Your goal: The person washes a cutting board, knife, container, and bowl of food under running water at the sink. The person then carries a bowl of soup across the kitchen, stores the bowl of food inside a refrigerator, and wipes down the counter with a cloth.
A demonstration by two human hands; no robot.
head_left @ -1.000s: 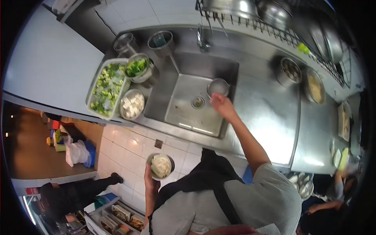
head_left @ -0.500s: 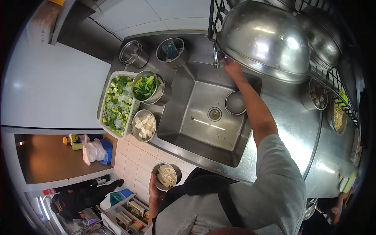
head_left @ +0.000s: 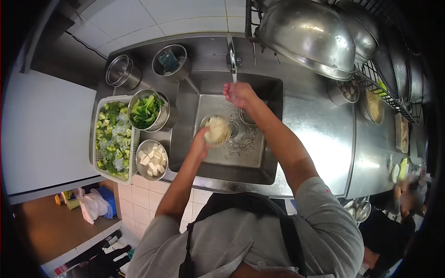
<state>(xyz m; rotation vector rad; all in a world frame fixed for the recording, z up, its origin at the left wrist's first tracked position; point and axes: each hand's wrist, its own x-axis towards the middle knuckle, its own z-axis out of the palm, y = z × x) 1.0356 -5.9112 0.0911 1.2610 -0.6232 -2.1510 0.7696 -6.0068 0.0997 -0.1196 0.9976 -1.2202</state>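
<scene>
Five fingers of the left hand (head_left: 199, 144) cannot all be seen, but those in view are clamped on the side of a metal bowl (head_left: 203, 122) holding pale food (head_left: 218, 130), blurred. This bowl is over the sink (head_left: 222, 171), beside the drain (head_left: 233, 130). The fingers of the right hand (head_left: 238, 94) look bent under the faucet (head_left: 231, 48), where the water (head_left: 234, 78) meets them; they are blurred, and whether they touch one another I cannot tell. Below the right wrist, a round metal vessel (head_left: 249, 117) sits in the sink, partly hidden by the arm. Water wets the sink floor around the drain.

Left of the sink, a bowl of white cubes (head_left: 138, 169) stands close to a pale basket (head_left: 95, 148) of broccoli (head_left: 111, 139). Beyond it, leafy greens (head_left: 144, 111) fill another metal bowl (head_left: 135, 95), and farther back are a pot (head_left: 182, 74) with a blue-green pad (head_left: 168, 61) inside and some nested metal containers (head_left: 132, 81). To the right, large upturned bowls (head_left: 306, 37) rest on a black rack (head_left: 375, 88). Past the bare stretch of counter (head_left: 315, 120) are a metal pot (head_left: 337, 95) and a shallow dish (head_left: 371, 121). Another person's hand (head_left: 402, 185) shows at the far right, blurred.
</scene>
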